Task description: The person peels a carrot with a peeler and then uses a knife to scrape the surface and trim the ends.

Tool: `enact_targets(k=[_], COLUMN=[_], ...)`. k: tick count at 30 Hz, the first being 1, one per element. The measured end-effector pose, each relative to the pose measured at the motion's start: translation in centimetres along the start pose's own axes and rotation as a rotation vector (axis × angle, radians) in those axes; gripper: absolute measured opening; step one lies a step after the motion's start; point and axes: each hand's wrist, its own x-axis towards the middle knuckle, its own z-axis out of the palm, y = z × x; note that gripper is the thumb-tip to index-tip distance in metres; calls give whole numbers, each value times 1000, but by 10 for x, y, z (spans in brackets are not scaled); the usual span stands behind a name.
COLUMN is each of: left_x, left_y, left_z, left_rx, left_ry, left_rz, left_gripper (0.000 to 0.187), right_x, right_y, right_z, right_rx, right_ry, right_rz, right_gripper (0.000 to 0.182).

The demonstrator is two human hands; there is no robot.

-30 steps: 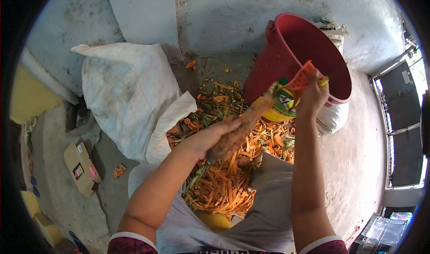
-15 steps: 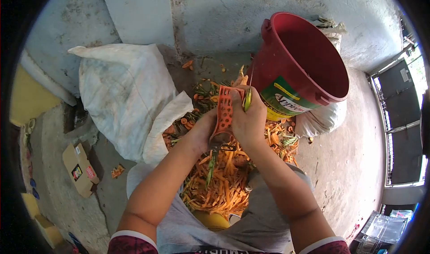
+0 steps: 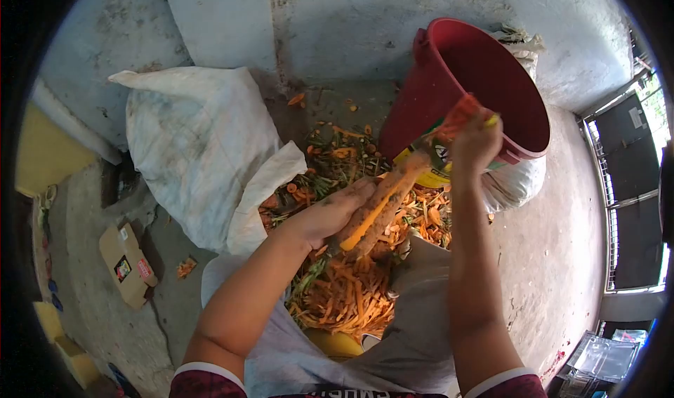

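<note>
On the concrete floor (image 3: 533, 257), between my knees and the blue-grey wall (image 3: 351, 26), the work sits low and in easy reach. Left hand (image 3: 340, 212): partly closed around the lower part of a long, soil-brown carrot (image 3: 401, 198), its tip directed forward and to the right; a bright orange strip shows along its length. The grip from the side presumably steadies the root while leaving its upper face exposed. Right hand (image 3: 477, 142): fingers closed on a red-orange tool (image 3: 461, 116), raised near the bucket rim beyond the carrot tip; motion blur hides the tool's edge and exact finger placement. Below the carrot, a heap of orange peelings (image 3: 347, 303) lies between my legs, probably because scraps drop straight down there. White woven sack (image 3: 200, 152) slumps at left, mouth toward the heap; tall dark-red plastic bucket (image 3: 414, 103) leans at right, its opening tilted toward me, perhaps for easy access.
</note>
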Motion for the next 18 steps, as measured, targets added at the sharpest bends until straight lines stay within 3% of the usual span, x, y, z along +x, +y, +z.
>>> enact_targets(k=[1, 5, 6, 13, 18], left_x=[-3, -1, 1, 20, 9], left_y=[2, 1, -1, -3, 15], left_z=[-1, -12, -16, -18, 0], left_rx=[-33, -243, -316, -497, -423], left_ry=[-32, -72, -61, 72, 147], left_rz=[-30, -188, -241, -120, -94], left_gripper=[42, 42, 42, 36, 32], right_x=[15, 20, 14, -50, -78], right_y=[23, 0, -5, -51, -75], right_z=[1, -13, -10, -1, -15], right_rx=[173, 943, 983, 973, 611], right_ry=[19, 3, -66, -589, -652], right_rz=[120, 474, 503, 671, 426], right_gripper=[15, 16, 15, 20, 29])
